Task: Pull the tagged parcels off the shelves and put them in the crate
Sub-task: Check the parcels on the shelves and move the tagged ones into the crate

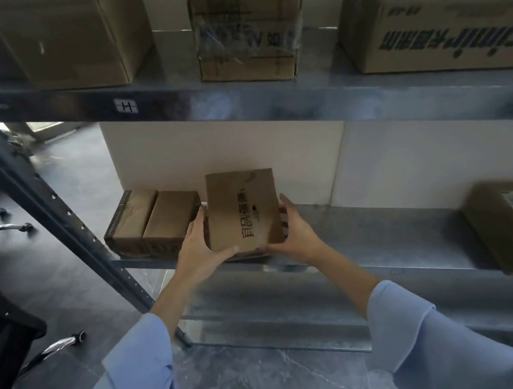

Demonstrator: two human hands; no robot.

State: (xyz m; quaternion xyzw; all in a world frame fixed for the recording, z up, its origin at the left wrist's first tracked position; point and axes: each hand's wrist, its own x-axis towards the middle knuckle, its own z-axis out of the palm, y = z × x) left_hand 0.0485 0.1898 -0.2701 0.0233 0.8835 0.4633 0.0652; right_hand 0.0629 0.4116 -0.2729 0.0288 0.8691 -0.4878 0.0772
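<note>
Brown cardboard parcel (242, 210), plain save for black characters printed along its upper face, at the front edge of the lower shelf (374, 228); my left grip (198, 249) and right grip (296, 235) clasp its opposite sides, fingers curled.

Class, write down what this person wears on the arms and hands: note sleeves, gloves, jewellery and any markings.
Both arms wear loose light blue shirt sleeves: the left sleeve and right sleeve end in plain cuffs partway up the forearms. The left hand and right hand are bare: no gloves, rings or watch visible.
</note>
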